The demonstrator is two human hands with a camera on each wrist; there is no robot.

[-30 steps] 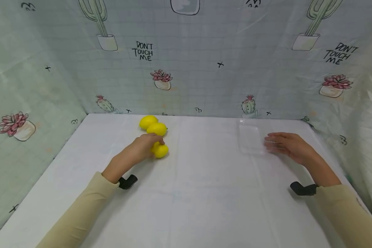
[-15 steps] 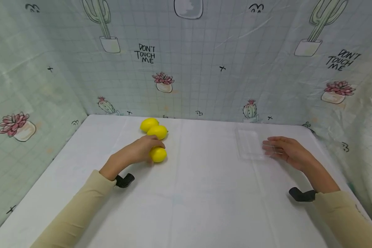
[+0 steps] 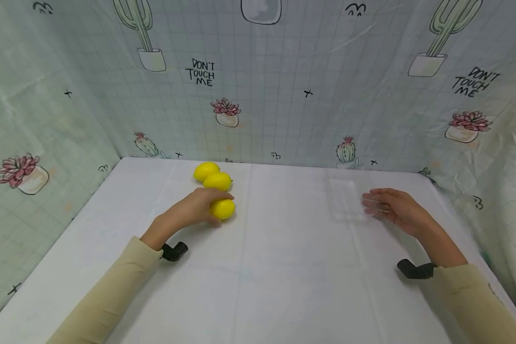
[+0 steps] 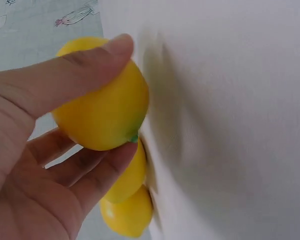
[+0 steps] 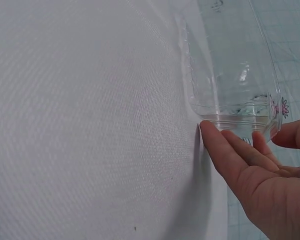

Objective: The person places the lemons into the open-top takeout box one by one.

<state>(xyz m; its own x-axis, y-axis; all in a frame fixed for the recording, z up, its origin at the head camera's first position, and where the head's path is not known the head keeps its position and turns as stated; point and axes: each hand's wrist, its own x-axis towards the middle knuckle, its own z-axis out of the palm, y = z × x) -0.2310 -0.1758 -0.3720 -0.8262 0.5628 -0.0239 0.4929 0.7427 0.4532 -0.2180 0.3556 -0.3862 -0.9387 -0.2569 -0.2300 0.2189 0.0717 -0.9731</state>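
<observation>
Your left fingers (image 4: 97, 179) have slid further round the front lemon (image 3: 223, 209), pinching it near two lemons (image 3: 217, 181); right fingers (image 5: 219, 147), nearly straight, are at the box (image 5: 235, 85). Front lemon seems light, slippery: hold its middle

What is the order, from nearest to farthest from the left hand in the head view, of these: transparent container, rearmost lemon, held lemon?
1. Held lemon: in the left hand itself.
2. Rearmost lemon: farther back, beyond the hand.
3. Transparent container: well off to the right, next to the right hand.
</observation>
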